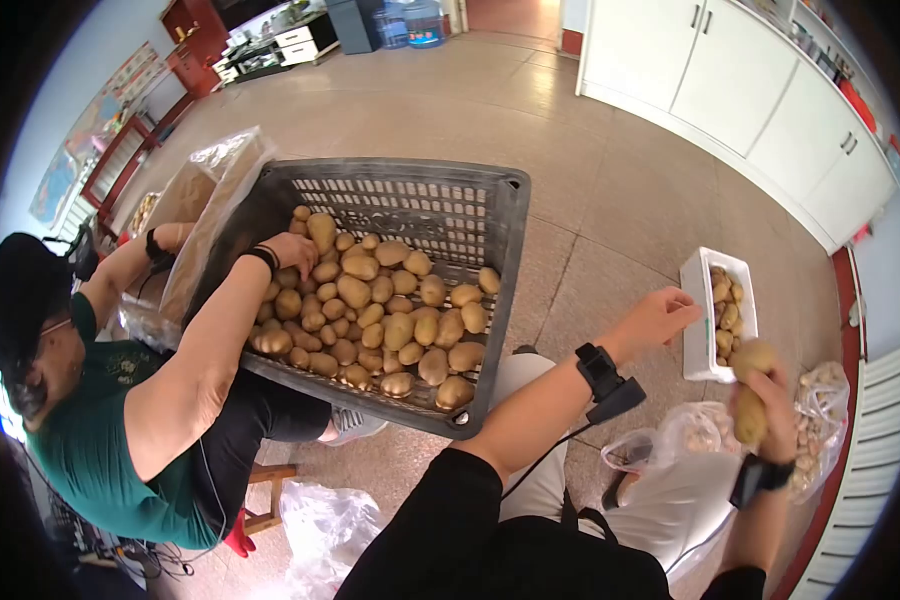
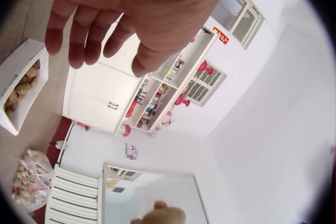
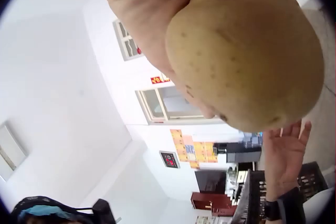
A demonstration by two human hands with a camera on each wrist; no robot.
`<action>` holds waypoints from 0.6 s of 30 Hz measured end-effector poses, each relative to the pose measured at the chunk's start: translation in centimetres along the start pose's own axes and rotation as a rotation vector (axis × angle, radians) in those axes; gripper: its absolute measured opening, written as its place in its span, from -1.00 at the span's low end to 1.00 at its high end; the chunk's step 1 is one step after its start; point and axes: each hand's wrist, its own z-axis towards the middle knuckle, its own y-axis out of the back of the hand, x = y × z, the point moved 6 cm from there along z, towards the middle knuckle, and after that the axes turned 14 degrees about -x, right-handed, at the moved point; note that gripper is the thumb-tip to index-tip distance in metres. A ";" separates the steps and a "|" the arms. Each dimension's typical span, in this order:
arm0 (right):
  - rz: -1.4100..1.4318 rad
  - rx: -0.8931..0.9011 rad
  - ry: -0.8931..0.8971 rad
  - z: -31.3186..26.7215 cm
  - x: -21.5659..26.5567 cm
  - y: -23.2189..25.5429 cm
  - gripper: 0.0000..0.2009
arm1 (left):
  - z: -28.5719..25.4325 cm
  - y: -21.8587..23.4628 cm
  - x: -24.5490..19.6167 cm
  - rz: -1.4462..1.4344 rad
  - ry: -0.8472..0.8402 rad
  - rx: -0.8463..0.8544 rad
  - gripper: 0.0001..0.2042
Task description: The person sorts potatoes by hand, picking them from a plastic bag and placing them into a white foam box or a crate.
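the red wall sign and yellow posters are too blurred to read.

Right hand fingers behind potato, cropped at top edge. Left hand cut off at top. White tray clipped at left edge. Bag contents too small to identify.

A grey crate of potatoes sits left, white cabinets stand far right, and a plastic bag lies near.
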 end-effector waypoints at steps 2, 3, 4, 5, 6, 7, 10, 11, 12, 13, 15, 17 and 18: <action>-0.001 0.094 -0.071 3.0 -2.7 -4.0 -0.69 | -0.2 0.3 -0.6 0.007 -0.035 -0.008 -0.67; -0.012 0.156 -0.089 4.1 -4.2 -5.5 -0.71 | -0.2 0.2 -0.9 0.014 -0.060 0.000 -0.65; -0.021 0.216 -0.106 5.0 -5.8 -6.6 -0.73 | 0.0 0.4 -0.5 0.025 -0.074 -0.011 -0.65; -0.023 0.260 -0.111 5.5 -7.0 -7.6 -0.74 | 0.4 0.5 0.3 0.100 -0.131 -0.004 -0.62; -0.024 0.301 -0.118 6.0 -8.2 -8.5 -0.75 | 0.8 0.6 1.1 0.177 -0.185 0.006 -0.60; -0.010 0.308 -0.110 6.6 -9.6 -9.1 -0.75 | 1.2 0.8 1.8 0.193 -0.191 0.004 -0.60; 0.133 0.392 -0.213 7.9 -12.5 -11.4 -0.76 | 1.8 1.7 4.6 0.437 -0.082 -0.028 -0.62; 0.161 0.405 -0.147 7.9 -12.3 -12.2 -0.73 | 1.8 1.9 5.1 0.516 -0.094 -0.082 -0.62; 0.181 0.405 -0.089 7.7 -12.1 -12.4 -0.71 | 2.3 2.6 5.2 0.582 -0.030 -0.126 -0.63; 0.191 0.378 -0.103 7.6 -11.8 -12.3 -0.71 | 2.7 3.0 5.5 0.563 -0.044 -0.149 -0.64; 0.148 0.343 -0.164 7.8 -10.9 -11.6 -0.72 | 2.6 3.3 4.8 0.409 0.017 -0.166 -0.69; 0.307 0.296 -0.230 8.3 -10.2 -10.4 -0.77 | 1.7 3.3 3.1 0.279 0.001 -0.146 -0.76; 0.375 0.214 -0.251 9.1 -10.4 -9.5 -0.79 | 1.6 3.2 3.1 0.216 0.043 -0.157 -0.78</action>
